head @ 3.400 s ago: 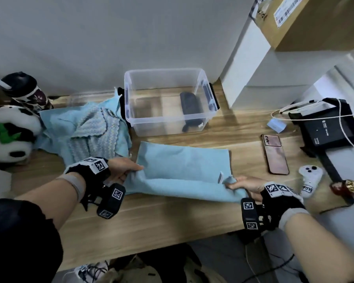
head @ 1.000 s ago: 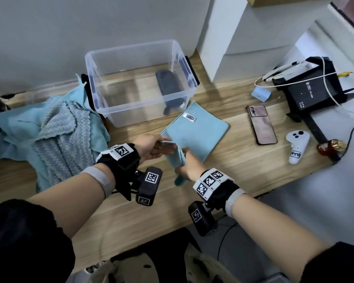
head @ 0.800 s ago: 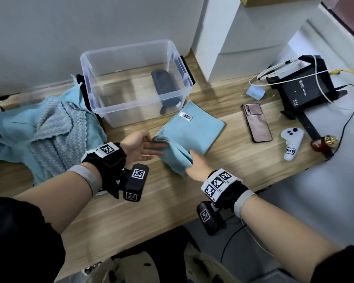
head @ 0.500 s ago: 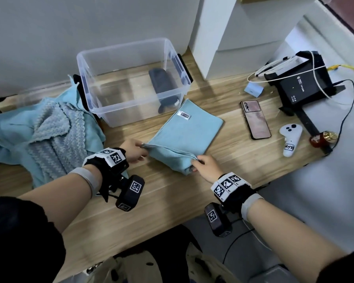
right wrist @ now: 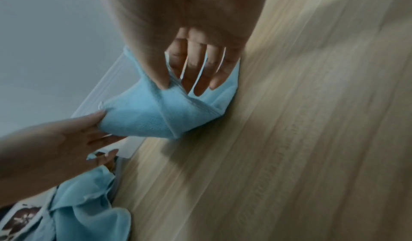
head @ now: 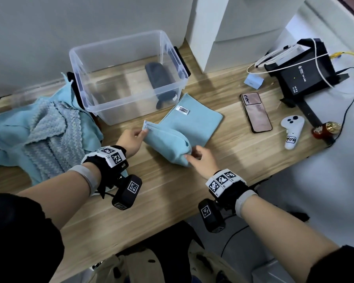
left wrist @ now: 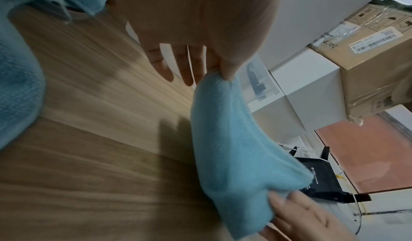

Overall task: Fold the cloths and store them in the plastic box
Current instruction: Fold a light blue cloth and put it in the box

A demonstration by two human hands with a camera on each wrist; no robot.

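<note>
Left hand (head: 132,139) and right hand (head: 200,158) each pinched 1 corner of the blue microfibre cloth (head: 184,127) — evidently soft, light, limp — so edge corners seemed the best hold.

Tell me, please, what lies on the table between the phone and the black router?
In the head view, a white controller lies between the phone and the black router, nearer the table's front edge. The wood directly between them is bare.
</note>
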